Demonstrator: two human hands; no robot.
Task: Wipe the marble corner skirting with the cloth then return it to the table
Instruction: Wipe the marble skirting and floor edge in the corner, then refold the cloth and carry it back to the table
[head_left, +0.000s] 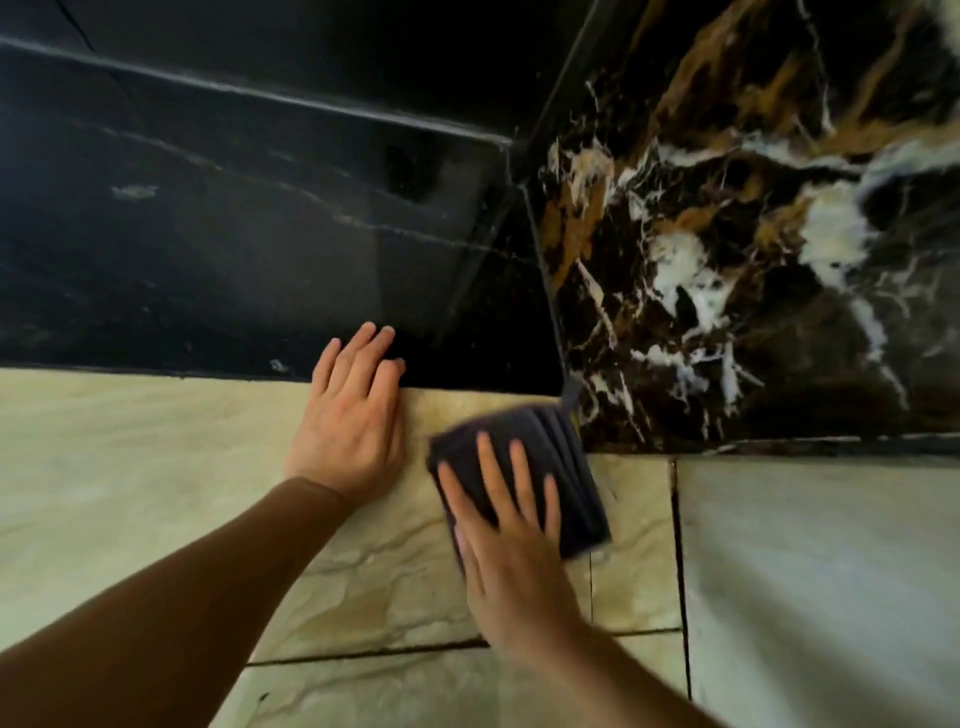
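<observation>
Dark grey folded cloth (524, 480) lies flat under our right hand (506, 545), on the pale cream marble floor tiles (130, 493) close to the corner. Nearest to us, our forearms reach in from the bottom edge, the left one in a brown sleeve (171, 597). Our right hand presses down on the cloth with its fingers (485, 470) spread and stretched out across the top of it, not curled round it; the cloth's folded layers show as ridges along its right side, and its outline is blurred. Just to the left, our left hand (348, 421) rests palm down on the floor, fingers extended and a little apart, holding nothing, their tips meeting the foot of the black wall. The two hands are near each other but apart.

Beyond the cloth, its far edge lies just beside the black marble skirting with white and tan veins (727, 291), which runs off to the right. To the left of the corner, a plain black marble panel with faint pale veins (208, 249) rises from the floor. Dark grout lines (678, 571) cross the tiles on the right.
</observation>
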